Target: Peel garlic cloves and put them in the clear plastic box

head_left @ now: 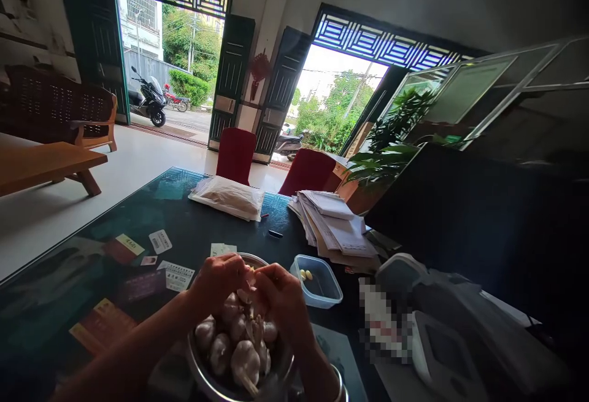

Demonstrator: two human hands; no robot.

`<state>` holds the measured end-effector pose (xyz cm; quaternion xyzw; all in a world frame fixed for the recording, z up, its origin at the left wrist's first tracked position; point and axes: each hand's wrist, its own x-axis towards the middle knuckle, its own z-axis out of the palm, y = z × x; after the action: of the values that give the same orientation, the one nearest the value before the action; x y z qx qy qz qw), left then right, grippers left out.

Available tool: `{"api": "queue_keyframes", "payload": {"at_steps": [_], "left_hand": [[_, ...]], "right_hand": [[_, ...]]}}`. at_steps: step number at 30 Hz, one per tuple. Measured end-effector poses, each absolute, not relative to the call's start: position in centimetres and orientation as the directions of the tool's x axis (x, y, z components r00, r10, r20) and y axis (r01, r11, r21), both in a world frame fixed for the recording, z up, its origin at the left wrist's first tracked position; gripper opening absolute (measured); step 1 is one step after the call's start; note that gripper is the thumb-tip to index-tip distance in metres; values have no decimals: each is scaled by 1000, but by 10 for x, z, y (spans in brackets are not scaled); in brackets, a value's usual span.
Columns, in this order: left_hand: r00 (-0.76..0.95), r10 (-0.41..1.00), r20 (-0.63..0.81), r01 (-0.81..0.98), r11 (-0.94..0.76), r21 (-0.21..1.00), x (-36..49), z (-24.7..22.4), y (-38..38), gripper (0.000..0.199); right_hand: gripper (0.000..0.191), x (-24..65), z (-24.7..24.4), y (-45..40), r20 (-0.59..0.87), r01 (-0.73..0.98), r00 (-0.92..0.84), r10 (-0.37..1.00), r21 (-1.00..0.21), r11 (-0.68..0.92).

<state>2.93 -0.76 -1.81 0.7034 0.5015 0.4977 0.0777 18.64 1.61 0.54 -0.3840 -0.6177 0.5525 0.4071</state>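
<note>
A metal bowl point(196, 368) in front of me holds several whole garlic bulbs point(245, 362), some with dry stalks. Over its far side, my left hand point(221, 278) and my right hand point(281, 294) meet, fingertips pinched together. Between them is a small pale garlic clove point(250, 276), mostly covered by the fingers, so how much skin is on it cannot be made out. Just right of my right hand stands a clear plastic container point(326, 291) with peeled garlic cloves point(306, 275) in its left end. A bracelet is on my right wrist.
The dark glass-topped desk point(151, 205) has cards point(179, 276) lying at left. A packet point(227, 196) and a stack of papers point(335, 221) lie at the far side. A dark monitor point(460, 218) and a grey-white device point(442, 353) stand at right. Red chairs point(235, 155) are beyond.
</note>
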Motion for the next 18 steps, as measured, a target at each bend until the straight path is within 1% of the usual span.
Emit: {"api": "queue_keyframes", "payload": {"at_steps": [5, 10, 13, 16, 18], "left_hand": [[81, 708, 702, 667, -562, 489, 27, -27, -4, 20], [116, 667, 736, 735, -556, 388, 26, -30, -6, 25], [155, 639, 753, 757, -567, 325, 25, -28, -10, 22], [168, 609, 775, 745, -593, 305, 26, -26, -12, 16], [155, 605, 781, 716, -613, 333, 27, -26, -12, 14]], "right_hand": [[26, 187, 4, 17, 15, 13, -409, 913, -1000, 22], [28, 187, 0, 18, -18, -51, -462, 887, -998, -47], [29, 186, -2, 19, -24, -91, -475, 880, -993, -77], [29, 186, -4, 21, -14, -122, -479, 877, -989, -82], [28, 187, -4, 23, 1, -138, -465, 885, -988, -72]]}}
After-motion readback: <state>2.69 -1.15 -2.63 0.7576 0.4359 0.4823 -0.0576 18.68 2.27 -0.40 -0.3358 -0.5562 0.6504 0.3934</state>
